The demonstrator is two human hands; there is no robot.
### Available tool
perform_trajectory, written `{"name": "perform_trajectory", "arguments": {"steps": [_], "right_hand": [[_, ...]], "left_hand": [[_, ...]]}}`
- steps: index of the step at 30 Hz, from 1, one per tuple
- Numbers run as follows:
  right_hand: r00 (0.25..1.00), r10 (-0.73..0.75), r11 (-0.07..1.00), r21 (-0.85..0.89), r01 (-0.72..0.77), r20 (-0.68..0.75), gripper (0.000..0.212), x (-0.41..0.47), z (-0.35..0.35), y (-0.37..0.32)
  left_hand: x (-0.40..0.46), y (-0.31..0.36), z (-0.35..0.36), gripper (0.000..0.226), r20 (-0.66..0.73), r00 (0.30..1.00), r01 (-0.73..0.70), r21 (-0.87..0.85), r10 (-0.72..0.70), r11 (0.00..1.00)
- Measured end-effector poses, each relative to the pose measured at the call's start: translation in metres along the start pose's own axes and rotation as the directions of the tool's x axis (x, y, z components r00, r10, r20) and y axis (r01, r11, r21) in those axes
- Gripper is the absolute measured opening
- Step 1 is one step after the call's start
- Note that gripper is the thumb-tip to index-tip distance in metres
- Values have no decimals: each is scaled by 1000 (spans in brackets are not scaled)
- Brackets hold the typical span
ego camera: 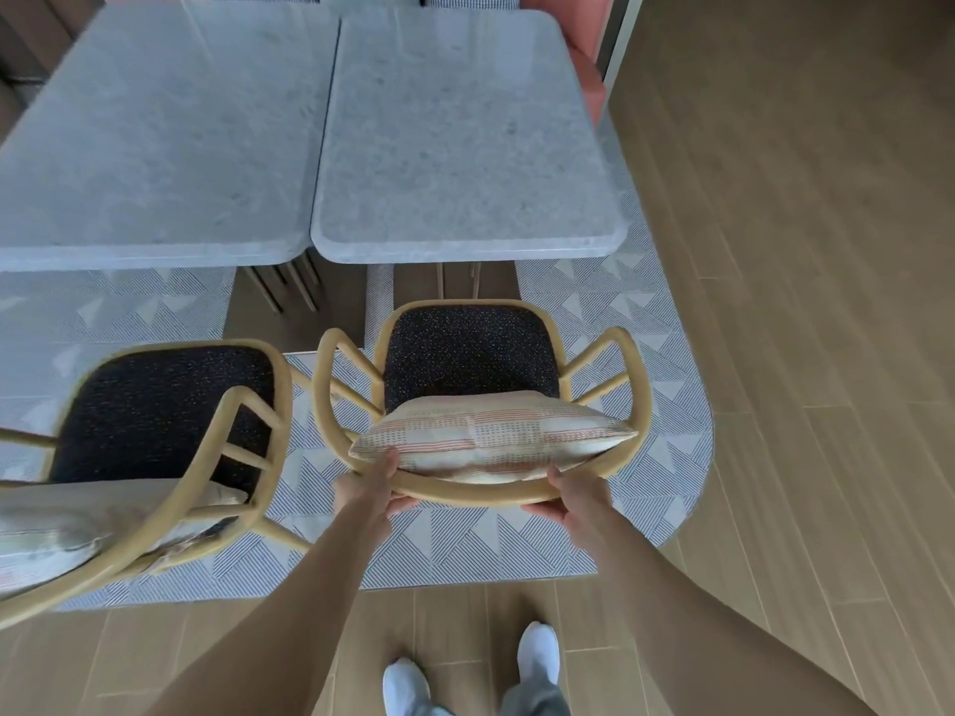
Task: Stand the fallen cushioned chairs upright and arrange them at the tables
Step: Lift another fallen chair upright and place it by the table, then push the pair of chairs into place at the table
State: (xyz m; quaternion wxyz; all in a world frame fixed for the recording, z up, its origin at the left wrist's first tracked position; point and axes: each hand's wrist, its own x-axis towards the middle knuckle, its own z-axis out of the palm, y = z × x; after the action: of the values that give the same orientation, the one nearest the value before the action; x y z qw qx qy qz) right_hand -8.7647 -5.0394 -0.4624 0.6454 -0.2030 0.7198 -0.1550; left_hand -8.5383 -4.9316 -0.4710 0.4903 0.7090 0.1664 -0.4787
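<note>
Rattan curves under both hands: the left hand (369, 490) and right hand (571, 501) each curl round the back rail of the chair (473, 354), thumbs over the top and fingers tucked beneath, set about evenly either side of the middle. Neither is nearer; the rail runs from 9 to 3 o'clock straight across in front of the person, whose white shoes (537, 653) stand on the wood floor just behind it.

A striped pillow (491, 436) leans against the inside of that rail, touching the left thumb. Beyond it lies the dark speckled seat, and the chair faces 12 o'clock, upright, its legs on the patterned rug (666, 354).

At 12 o'clock from the seat stands the right-hand grey stone surface (465, 126), its near edge close to the chair's front but not yet over it. My guess is that a straight push along that line is what is left, with the chair already roughly centred on this slab.

A second chair (155, 405) stands upright at 9 o'clock, near the first, its arm close to the other's left arm. It faces the left surface (155, 126), which butts against the right one.
</note>
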Motion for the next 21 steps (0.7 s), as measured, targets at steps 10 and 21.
{"name": "perform_trajectory", "arguments": {"steps": [10, 21], "right_hand": [[978, -179, 770, -634, 70, -109, 36, -60, 6, -32], [600, -694, 566, -215, 796, 398, 18, -242, 171, -91]], "left_hand": [[-55, 32, -2, 27, 58, 998, 5, 223, -19, 975], [-155, 174, -153, 19, 120, 680, -726, -30, 724, 687]]}}
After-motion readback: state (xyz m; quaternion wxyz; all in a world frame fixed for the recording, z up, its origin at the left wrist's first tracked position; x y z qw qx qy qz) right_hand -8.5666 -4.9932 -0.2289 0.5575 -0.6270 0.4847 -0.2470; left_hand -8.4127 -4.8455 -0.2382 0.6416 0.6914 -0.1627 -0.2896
